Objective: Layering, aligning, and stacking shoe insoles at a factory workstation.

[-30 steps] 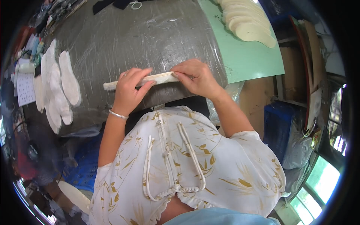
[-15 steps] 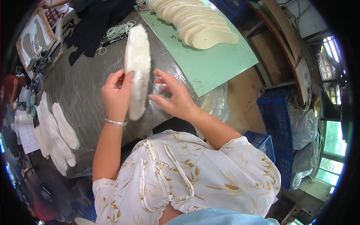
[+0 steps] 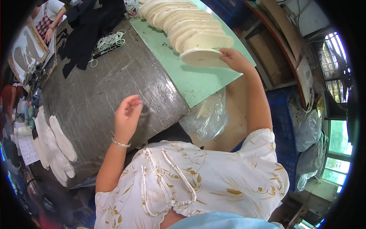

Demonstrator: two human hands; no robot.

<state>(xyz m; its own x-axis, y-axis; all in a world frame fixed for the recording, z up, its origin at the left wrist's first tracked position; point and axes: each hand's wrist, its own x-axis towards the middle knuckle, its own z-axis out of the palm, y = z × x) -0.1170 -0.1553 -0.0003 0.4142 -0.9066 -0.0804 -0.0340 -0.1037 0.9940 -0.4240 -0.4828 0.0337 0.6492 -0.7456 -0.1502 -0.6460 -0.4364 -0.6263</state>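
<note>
A cream insole is pinched at one end by my right hand, at the near end of a row of insoles on the green board. It is held tilted, its smooth underside facing me. The row of overlapping cream insoles runs away toward the far edge. My left hand hovers over the dark table with loosely bent fingers and nothing in it. Several white fleecy insoles lie in a loose pile at the table's left.
The green board covers the right of the table. Rubber bands, black cloth and a can are at the back. Plastic bags hang by the right edge. Another person works at the far left.
My right hand has taken an insole and carried it right to the row on the green board. My left hand has let go of the fleecy insole and dropped nearer to me.
</note>
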